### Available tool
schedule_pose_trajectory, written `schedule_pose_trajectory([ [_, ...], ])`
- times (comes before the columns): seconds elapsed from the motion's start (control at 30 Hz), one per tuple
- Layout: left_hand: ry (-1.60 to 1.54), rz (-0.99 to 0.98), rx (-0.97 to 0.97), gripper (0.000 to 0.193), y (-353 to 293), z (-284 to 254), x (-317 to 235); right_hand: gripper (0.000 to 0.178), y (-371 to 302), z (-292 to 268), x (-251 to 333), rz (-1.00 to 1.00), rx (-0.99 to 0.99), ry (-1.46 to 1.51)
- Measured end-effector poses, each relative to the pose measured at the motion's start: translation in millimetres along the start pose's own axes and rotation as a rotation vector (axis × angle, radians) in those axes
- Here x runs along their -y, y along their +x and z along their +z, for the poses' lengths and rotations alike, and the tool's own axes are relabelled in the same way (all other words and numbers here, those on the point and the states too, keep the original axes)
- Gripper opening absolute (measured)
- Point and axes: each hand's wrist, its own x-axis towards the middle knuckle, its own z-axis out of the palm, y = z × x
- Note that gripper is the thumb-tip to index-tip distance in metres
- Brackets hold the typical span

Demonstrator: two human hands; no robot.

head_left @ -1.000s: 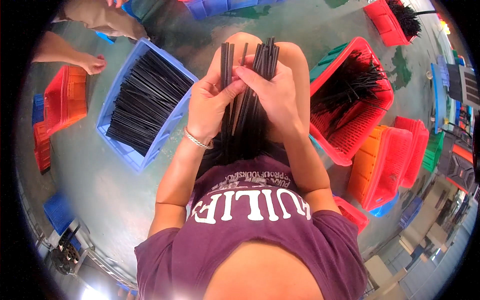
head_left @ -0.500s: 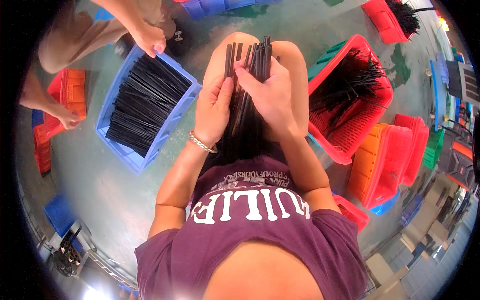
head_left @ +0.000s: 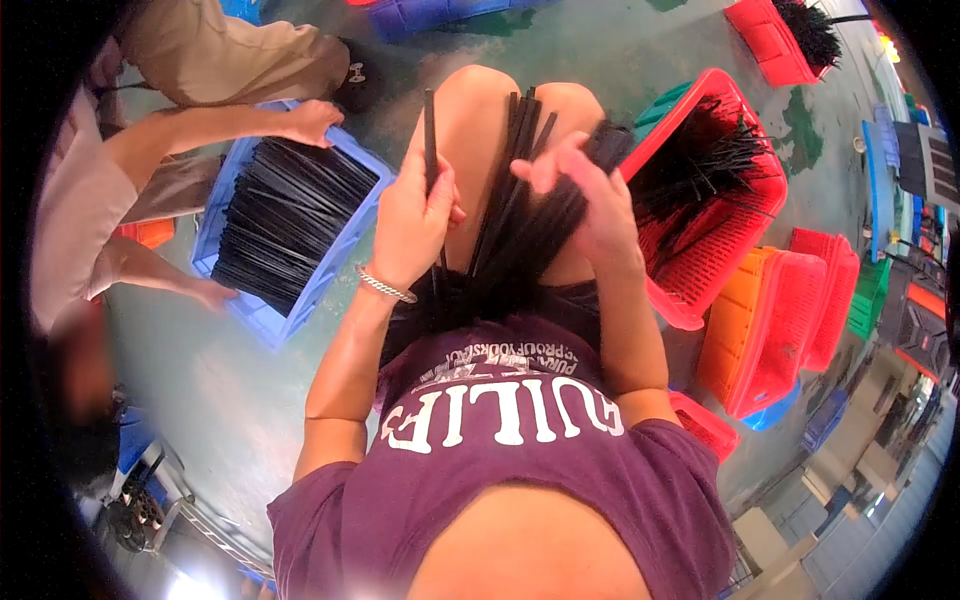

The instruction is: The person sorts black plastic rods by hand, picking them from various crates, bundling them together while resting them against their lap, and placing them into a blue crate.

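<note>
A thick bundle of long black strips (head_left: 520,235) lies along my lap, over my bare knees. My right hand (head_left: 590,200) grips the bundle's upper part, with the thumb stretched out to the left. My left hand (head_left: 412,222), a silver bracelet at its wrist, is closed around a single black strip (head_left: 430,125) that stands upright apart from the bundle. Both forearms come up from my maroon shirt at the bottom.
A blue crate (head_left: 285,235) full of black strips stands on the green floor at left; another person's hand (head_left: 312,122) rests on its far edge. A red basket (head_left: 745,235) with tangled black strips stands at right, with orange (head_left: 765,330) and red baskets beside it.
My left hand has drawn one strip away from the bundle to the left. The other person has moved in and now holds the blue crate's edge.
</note>
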Motion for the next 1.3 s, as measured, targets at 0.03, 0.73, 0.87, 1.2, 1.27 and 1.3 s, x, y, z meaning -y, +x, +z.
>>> schedule_pose_trajectory([
  [0.03,0.143,-0.050,0.050,0.012,0,-1,0,0.006,-3,-9,1,0.026,0.020,0.123],
  [0.73,-0.429,-0.204,0.181,0.045,13,56,-8,0.027,-34,-47,107,-0.453,0.058,0.308],
  [0.87,-0.855,-0.319,0.503,0.033,25,35,-29,0.027,-55,-1,127,-1.010,0.170,-0.405],
  [1.2,-0.924,-0.255,0.560,0.042,15,38,-33,0.059,-39,24,16,-0.883,1.170,-1.392],
  [1.27,-1.153,-0.234,0.497,0.040,8,25,-33,0.086,-55,6,19,-0.746,0.865,-1.227],
  [1.3,-1.056,-0.120,0.247,0.036,5,19,-34,0.096,-60,0,21,-0.666,0.720,-1.182],
])
